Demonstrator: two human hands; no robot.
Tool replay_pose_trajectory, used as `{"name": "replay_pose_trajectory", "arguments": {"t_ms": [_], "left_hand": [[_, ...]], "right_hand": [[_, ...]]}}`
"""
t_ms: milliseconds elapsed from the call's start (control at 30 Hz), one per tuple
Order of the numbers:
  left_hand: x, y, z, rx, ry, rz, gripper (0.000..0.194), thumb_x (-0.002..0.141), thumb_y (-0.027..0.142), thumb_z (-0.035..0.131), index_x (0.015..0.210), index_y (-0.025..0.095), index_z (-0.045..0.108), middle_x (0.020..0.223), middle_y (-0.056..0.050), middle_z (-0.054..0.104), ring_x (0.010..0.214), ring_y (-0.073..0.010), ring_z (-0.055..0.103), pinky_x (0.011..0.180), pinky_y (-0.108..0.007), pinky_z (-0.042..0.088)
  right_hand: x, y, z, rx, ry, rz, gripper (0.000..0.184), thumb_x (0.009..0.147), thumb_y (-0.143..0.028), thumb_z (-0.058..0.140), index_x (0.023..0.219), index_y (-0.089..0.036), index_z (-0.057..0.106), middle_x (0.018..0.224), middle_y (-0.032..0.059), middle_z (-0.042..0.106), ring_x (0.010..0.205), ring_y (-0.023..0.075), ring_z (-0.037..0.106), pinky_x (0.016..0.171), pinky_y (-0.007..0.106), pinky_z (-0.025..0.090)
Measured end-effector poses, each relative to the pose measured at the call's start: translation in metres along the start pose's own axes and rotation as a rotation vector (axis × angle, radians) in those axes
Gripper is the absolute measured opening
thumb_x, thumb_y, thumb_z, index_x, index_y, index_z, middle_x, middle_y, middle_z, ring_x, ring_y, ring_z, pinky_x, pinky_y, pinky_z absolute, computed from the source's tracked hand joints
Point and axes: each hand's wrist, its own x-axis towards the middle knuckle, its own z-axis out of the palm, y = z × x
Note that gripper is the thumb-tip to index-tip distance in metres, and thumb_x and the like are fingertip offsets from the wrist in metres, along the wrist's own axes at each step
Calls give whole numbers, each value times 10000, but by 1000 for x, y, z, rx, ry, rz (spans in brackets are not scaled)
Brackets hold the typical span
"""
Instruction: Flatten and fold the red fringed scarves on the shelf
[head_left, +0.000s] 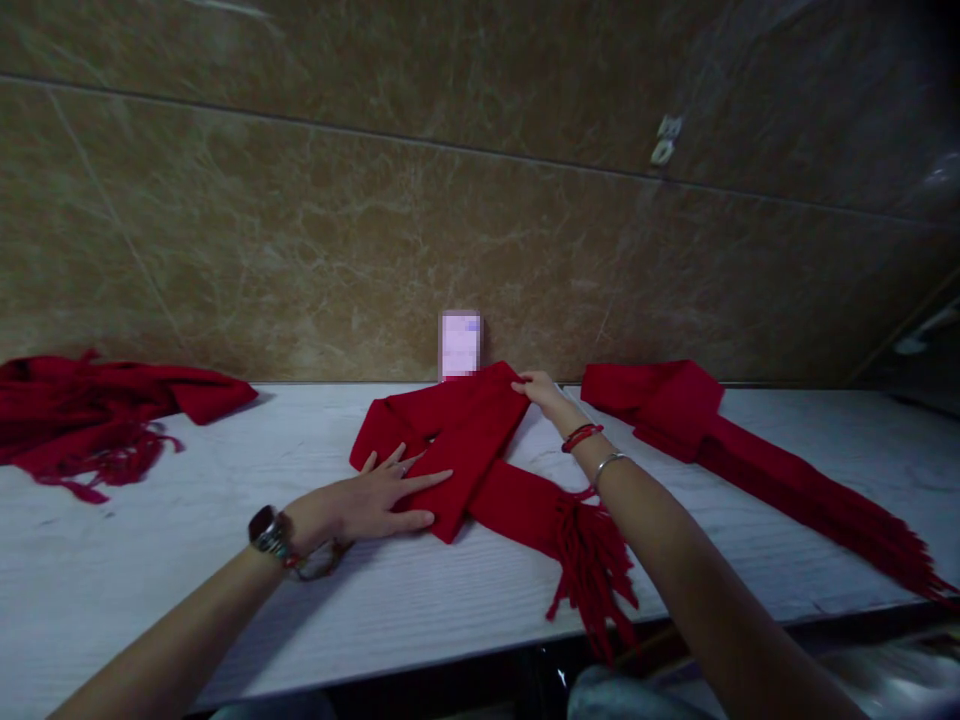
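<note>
A red scarf (480,430) lies folded over itself in front of me, its tasselled end (592,560) reaching toward the table's front edge. Spread flat on the scarf's left part, my left hand (390,495) presses it with fingers apart. My right hand (544,390) pinches the scarf's upper right corner between thumb and fingers. The scarf's other end is not visible among the folds.
A second red scarf (682,410) lies at right, its fringe at the front edge. Another red scarf (97,415) is bunched at left. A phone-like blurred item (460,345) leans on the marble wall (300,220) behind the white wood-grain table (360,610).
</note>
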Motion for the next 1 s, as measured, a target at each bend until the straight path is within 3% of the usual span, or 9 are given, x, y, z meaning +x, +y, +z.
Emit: {"name": "replay_pose_trajectory", "arguments": {"t_ms": [100,200,300,367,433,533,733,900,1000], "left_hand": [[2,0,3,21,36,13,620,820,647,262,1374,392,149,1476,-52,82,1310,-396,37,959,-662,111],[6,-8,6,54,134,41,656,831,605,321,1392,360,84,1475,-55,104,1321,-360,71,983,-624,140],[7,-26,4,110,220,129,799,783,488,524,1407,295,65,1459,-76,187,1317,-295,182,1030,-484,220],[7,-36,2,156,270,134,741,793,304,541,1406,251,128,1418,-83,303,1267,-243,317,1010,-378,299],[8,-42,1,209,293,93,638,796,136,463,1383,226,229,1357,-80,407,1188,-201,432,960,-315,362],[11,-43,1,269,313,55,556,797,51,374,1331,203,341,1305,-82,472,1137,-181,487,918,-305,404],[9,-55,3,166,367,175,563,777,11,332,1298,214,392,1344,-31,431,1238,-130,373,1017,-308,326],[-2,-59,-1,108,191,221,696,640,-53,339,1281,205,425,1375,-13,382,1302,-158,254,1070,-381,220],[-4,-47,-8,82,213,169,610,709,-30,317,1265,185,449,1371,-31,391,1292,-145,277,1072,-352,210]], "right_hand": [[3,-2,1,-114,-8,1,176,672,-126,564,810,-123,672,798,74,682,821,203,600,738,294,447],[-16,-18,2,-182,9,-58,297,681,-119,564,969,-104,636,1030,137,633,1041,239,521,899,351,382],[-65,-38,-5,-255,-12,-328,405,753,-199,526,1146,-102,540,1184,146,548,1131,228,460,976,382,333],[-110,-47,-8,-326,-166,-598,428,788,-269,506,1198,-147,502,1192,113,554,1108,211,492,963,381,371],[-153,-51,-6,-467,-298,-668,544,746,-269,564,1247,-90,450,1207,156,542,1095,232,513,936,360,415],[-192,-50,3,-741,-276,-661,461,739,-117,525,1184,-1,496,1193,236,534,1108,283,509,929,367,430],[-193,-52,-4,-808,-194,-815,422,793,-17,359,1175,-90,524,1146,167,591,1040,229,563,891,361,466],[-211,-46,-7,-808,-432,-846,487,796,-49,395,1277,-107,436,1316,151,451,1235,281,369,983,464,351],[-213,-49,-18,-722,-557,-794,482,820,-123,418,1302,-123,409,1354,128,406,1271,258,311,1016,446,308]]}}
